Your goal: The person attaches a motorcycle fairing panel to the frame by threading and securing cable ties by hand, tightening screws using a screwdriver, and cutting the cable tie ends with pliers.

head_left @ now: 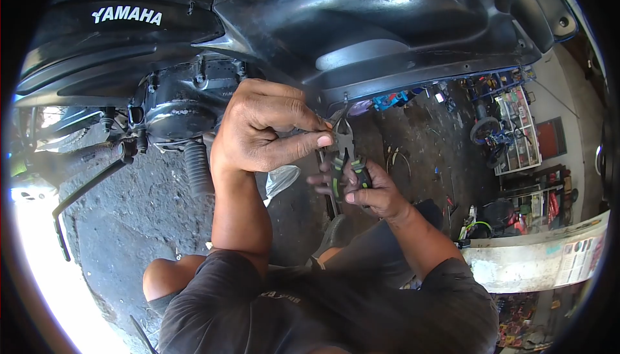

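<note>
My right hand (378,192) is wrapped around pliers (345,142) with black and green handles. The handles are slightly spread, and the metal jaws point up toward the lower edge of a dark body panel (387,44). Just left of the jaws, my left hand (271,128) is closed in a pinch, thumb against forefinger. Whatever sits between those fingertips is too small to make out. Behind my left hand is the black engine casing (184,112) of a Yamaha motorbike.
A ribbed rubber kick-start or footrest piece (198,167) and a bent black lever (90,189) stick out below the casing at left. Shelves with parts (516,128) and a white counter (529,267) stand at right. Dark stained floor (142,225) lies beneath.
</note>
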Available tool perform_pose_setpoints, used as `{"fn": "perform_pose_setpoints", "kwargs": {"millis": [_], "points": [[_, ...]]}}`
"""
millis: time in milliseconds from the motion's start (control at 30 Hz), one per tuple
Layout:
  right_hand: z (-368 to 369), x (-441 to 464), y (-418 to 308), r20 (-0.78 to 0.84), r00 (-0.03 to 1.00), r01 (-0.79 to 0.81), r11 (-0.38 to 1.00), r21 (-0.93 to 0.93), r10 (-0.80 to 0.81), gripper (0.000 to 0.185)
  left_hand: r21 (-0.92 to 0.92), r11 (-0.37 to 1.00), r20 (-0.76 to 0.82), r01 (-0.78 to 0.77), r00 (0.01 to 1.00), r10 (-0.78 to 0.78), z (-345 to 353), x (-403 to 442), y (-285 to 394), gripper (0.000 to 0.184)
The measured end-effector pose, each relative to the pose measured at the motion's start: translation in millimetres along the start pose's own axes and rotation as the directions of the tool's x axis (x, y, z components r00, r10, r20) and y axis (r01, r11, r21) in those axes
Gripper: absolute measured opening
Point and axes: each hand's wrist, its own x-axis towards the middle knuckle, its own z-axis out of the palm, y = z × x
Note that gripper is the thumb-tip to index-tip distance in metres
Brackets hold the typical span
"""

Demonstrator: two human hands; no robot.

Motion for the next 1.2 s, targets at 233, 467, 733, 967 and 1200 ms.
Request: {"fn": "perform_pose_setpoints", "kwargs": {"millis": [233,467,733,967,1200], "points": [[-12.2,7.6,-6.1,-0.029,0.998,0.051,0.995,0.081,-0.048,0.062,-0.007,1.0,0.031,0.004,1.0,-0.004,-0.7,1.1,1.2,0.01],[-14.0,11.7,-19.9,-0.017,0.999,0.048,0.998,-0.045,-0.048,0.044,-0.009,1.0,0.045,-0.005,0.999,0.006,-2.3,1.8,1.3,0.011],[1.7,16.9,-32.8,-0.159,0.987,-0.024,1.0,0.011,0.025,0.042,-0.033,0.998,0.091,-0.058,0.994,0.061,-2.5,0.1,-4.3,0.013],[1.0,11.5,-7.7,-0.219,0.97,-0.195,0.887,-0.419,0.11,0.034,-0.27,0.954,0.104,-0.132,0.981,0.165,-17.1,-2.6,-6.4,0.013],[-70.1,-71.7,20.0,-0.401,0.916,-0.204,0.895,-0.397,0.031,0.036,-0.033,0.993,0.471,0.112,0.878,-0.083,16.0,8.0,-6.8,0.039]]}}
